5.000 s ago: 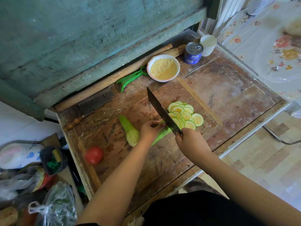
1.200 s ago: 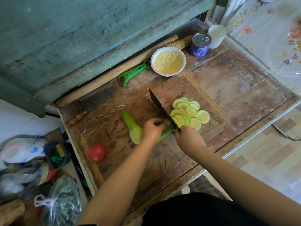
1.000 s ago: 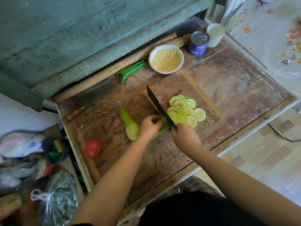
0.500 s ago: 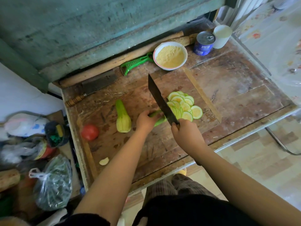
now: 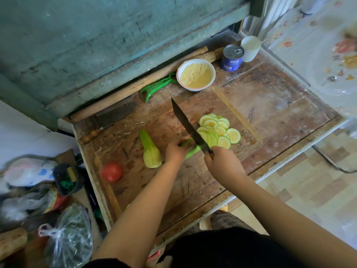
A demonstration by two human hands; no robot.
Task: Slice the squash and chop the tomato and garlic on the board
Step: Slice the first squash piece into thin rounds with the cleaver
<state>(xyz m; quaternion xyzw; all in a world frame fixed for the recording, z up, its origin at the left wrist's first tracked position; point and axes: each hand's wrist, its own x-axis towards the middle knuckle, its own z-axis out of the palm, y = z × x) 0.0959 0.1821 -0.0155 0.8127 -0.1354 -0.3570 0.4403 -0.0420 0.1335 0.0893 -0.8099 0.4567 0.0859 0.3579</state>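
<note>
Squash being sliced on the wooden bench.

The knife is gripped at its handle by the right hand, while the squash is pinned under the curled left hand, beside the fanned slices. The flesh is judged firm yet slippery once cut, so it is best held behind the blade. A second squash piece and the tomato lie to the left; garlic cannot be made out, possibly hidden.

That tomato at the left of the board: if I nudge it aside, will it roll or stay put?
The tomato looks round and whole, so a push would probably roll it. It lies near the board's left edge and might go off. Its smooth skin may be slippery.
</note>
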